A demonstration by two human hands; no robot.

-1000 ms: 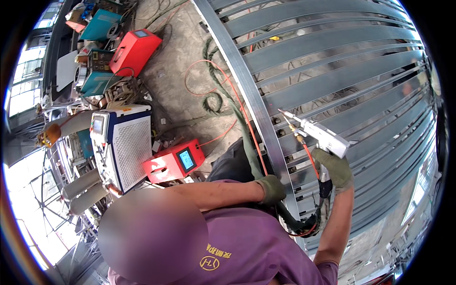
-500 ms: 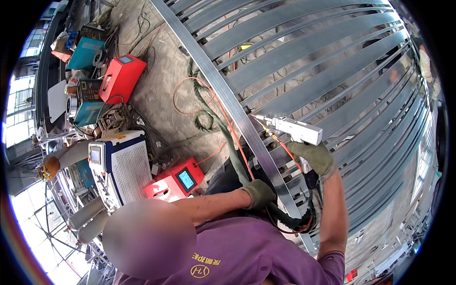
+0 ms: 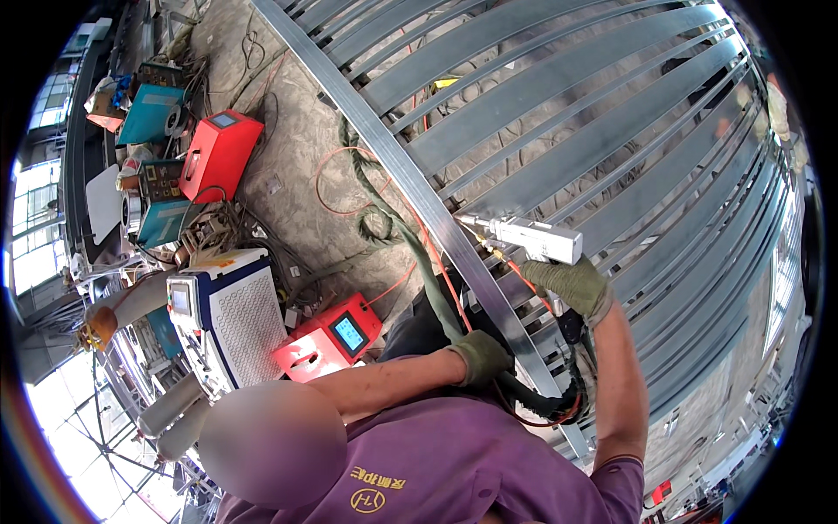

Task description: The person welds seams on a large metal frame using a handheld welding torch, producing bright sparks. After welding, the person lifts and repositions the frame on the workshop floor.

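A green work glove covers my right hand [image 3: 572, 286], which is closed around the grip of a silver handheld welding gun [image 3: 534, 237]. The gun's thin nozzle points left, its tip at or very near the frame's side rail [image 3: 410, 179]; contact is hard to make out. An orange-red hose runs into the gun from below. My left hand [image 3: 484, 358], also gloved, is closed on the thick green-sleeved hose [image 3: 422, 255] by the rail's near end. Grey metal slats [image 3: 524, 144] stretch away to the right from that rail.
Red boxes with screens [image 3: 223, 155] [image 3: 330, 336] stand on the floor at left, near a white-and-blue machine [image 3: 236, 319] and teal welding units [image 3: 150, 113]. Loose cables [image 3: 271, 240] lie around them. Grey cylinders [image 3: 175, 410] lie at lower left. Concrete floor [image 3: 301, 175] shows beside the frame.
The gun and my right hand sit slightly lower and farther left in the picture, while the scene has shifted a little too. Both hands keep their holds.
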